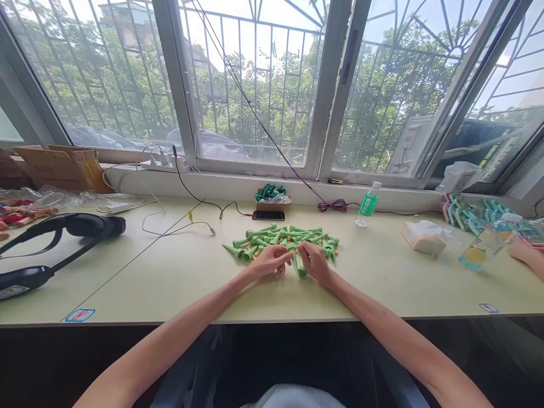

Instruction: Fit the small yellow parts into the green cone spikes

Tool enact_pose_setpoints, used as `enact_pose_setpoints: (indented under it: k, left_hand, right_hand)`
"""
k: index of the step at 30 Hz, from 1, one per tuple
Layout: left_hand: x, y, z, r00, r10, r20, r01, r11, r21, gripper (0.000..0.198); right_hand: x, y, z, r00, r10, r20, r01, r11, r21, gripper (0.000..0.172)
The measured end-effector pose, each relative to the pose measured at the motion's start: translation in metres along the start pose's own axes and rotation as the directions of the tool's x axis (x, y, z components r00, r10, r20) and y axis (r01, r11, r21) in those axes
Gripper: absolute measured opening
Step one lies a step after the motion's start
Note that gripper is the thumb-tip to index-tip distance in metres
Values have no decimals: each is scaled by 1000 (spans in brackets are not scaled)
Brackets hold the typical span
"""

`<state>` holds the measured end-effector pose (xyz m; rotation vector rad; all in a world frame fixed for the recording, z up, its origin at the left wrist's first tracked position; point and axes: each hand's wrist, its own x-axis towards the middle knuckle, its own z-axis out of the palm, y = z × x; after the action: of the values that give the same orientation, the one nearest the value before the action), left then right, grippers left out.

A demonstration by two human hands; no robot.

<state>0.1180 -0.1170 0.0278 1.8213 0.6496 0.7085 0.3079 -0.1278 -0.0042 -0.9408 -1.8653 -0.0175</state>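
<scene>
Between my two hands a green plastic cone (294, 262) points down toward me, its wide end up. My left hand (271, 262) has its thumb and fingertips closed at the cone's left side. The fingers of my right hand (315, 263) are curled in at the cone's upper right, partly hiding the grip. Another green cone (302, 273) lies just below, its round open end showing. Behind both hands spreads a pile of similar green cones (259, 233), with small yellowish pieces showing among them.
Beyond the pile are a black phone (268, 215), a small open box (274, 205) and a water bottle (367, 205). A black headset (63, 243) and cables lie left. At right stand a tissue pack (424, 238) and another bottle (488, 243), beside another person's hand (527, 249).
</scene>
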Motion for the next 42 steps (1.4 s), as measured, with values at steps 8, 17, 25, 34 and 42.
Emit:
enact_pose_setpoints:
  k: [8, 17, 25, 34, 42]
  left_hand:
    - [1, -8, 4, 949, 227, -220, -164, 948, 272, 36]
    - [4, -16, 3, 884, 415, -216, -279, 838, 469, 30]
    - [5, -16, 4, 888, 418, -193, -292, 836, 465, 27]
    - [4, -11, 7, 997, 71, -26, -69, 995, 66, 41]
    - [6, -3, 3, 999, -25, -25, 17, 956, -291, 52]
  right_hand:
    - [-1, 4, 3, 999, 30, 11, -30, 1000, 6, 38]
    - [-1, 2, 2, 999, 51, 8, -51, 999, 8, 37]
    - [-1, 1, 2, 1000, 10, 11, -10, 1000, 3, 36]
    - [-1, -4, -2, 998, -18, -57, 20, 999, 40, 31]
    - [0, -5, -1, 998, -11, -60, 13, 999, 38, 28]
